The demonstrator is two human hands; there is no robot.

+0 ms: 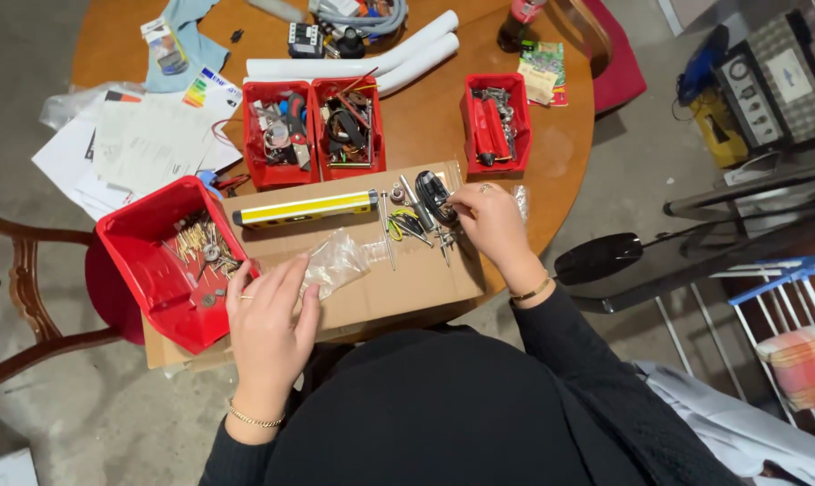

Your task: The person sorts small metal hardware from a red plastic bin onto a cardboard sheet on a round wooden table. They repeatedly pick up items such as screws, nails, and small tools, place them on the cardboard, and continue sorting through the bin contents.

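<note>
Left hand (268,315): lies on the cardboard sheet, fingers loosely bent, fingertips pinching the near end of a clear plastic bag (335,263).
Right hand (490,220): rests farther right on the cardboard, fingers curled together over small metal parts; what exactly it pinches I cannot tell.
Clear plastic bag: crumpled, lying flat near the middle of the cardboard, between the two hands.
Cardboard sheet (398,279): flat brown, covers the near edge of the round wooden tabletop (425,126) and overhangs it toward the person.
Small tools (412,225): a scatter of bits, a screwdriver and yellow-handled pieces just left of the right hand, beside a black oval object (434,193).
Spirit level (304,208): yellow and silver, lies along the far edge of the cardboard.
Tilted red bin (169,261): sits at the left end of the cardboard, tipped toward the person, with screws and brass-coloured pieces inside; the left hand is just beside its near corner.
Two red bins (313,130): side by side behind the level, full of mixed hardware.
Third red bin (496,121): stands apart to the right, holding red-handled items.
White tubes (380,63): two, lying behind the bins.
Papers (138,144): spread on the left of the tabletop.
Wooden chair (30,297): at the left, on the floor.
</note>
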